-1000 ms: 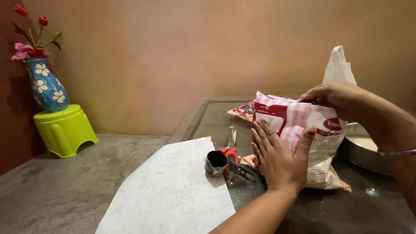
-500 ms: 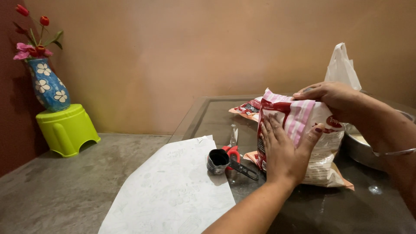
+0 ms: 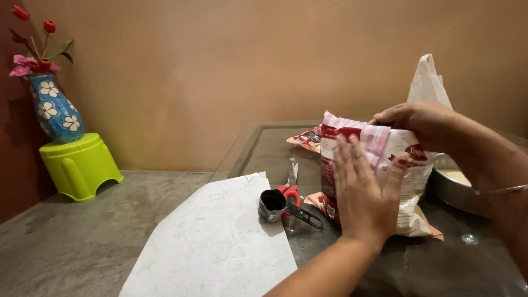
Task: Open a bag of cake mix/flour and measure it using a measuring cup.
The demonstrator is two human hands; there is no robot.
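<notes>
Fingers [image 3: 352,159] of left hand [image 3: 363,192] spread flat against pink-striped bag [image 3: 404,165]; right hand [image 3: 418,118] pinching its top.

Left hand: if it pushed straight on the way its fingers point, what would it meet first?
The left hand already lies flat on the bag, fingers pointing up. Sliding on, it would probably reach the bag's folded top, near the right hand.

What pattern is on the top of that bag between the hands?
Pink and white checks on the bag, with a dark red band down its left side; the head view shows it.

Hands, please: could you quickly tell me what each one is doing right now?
Left hand: open, flat against the bag.
Right hand: closed on the bag's top.
</notes>
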